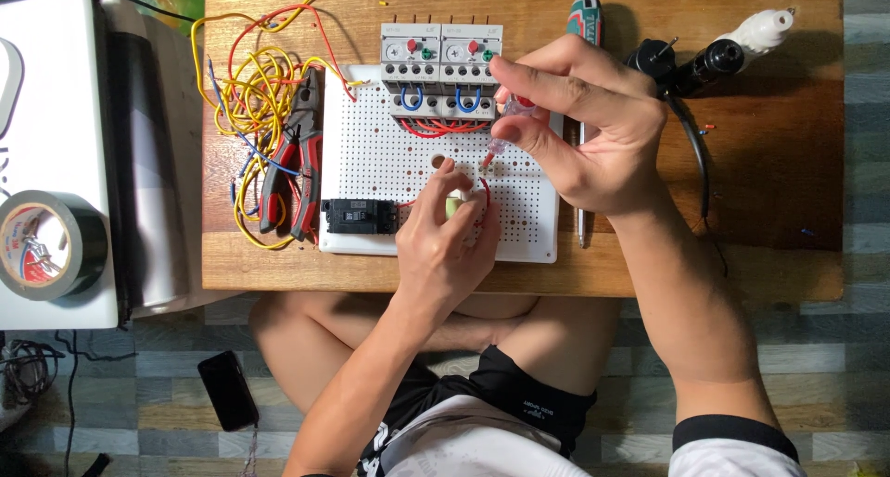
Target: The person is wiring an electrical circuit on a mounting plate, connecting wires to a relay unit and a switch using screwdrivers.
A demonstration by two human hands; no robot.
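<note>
Left hand (pixel 445 231) curling around small pale-green component (pixel 453 206) on white perforated board (pixel 371 152), fingers closed on it. Right hand (pixel 584 129) pinching clear-handled screwdriver (pixel 505 125), tip pointing down at board just above component. Red wire (pixel 485 191) looping beside left fingers. Black breaker (pixel 357 216) sitting left. Two relays (pixel 441 55) standing at board's far edge. Pliers (pixel 297 162) and tangled wires (pixel 255 88) lying on desk (pixel 769 162) farther left.

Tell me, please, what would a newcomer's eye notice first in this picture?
First, the white perforated mounting board at the middle of the wooden table, where the right hand holds a small clear-handled screwdriver above the left hand. Next, the tangle of yellow and red wires at the board's left.
</note>
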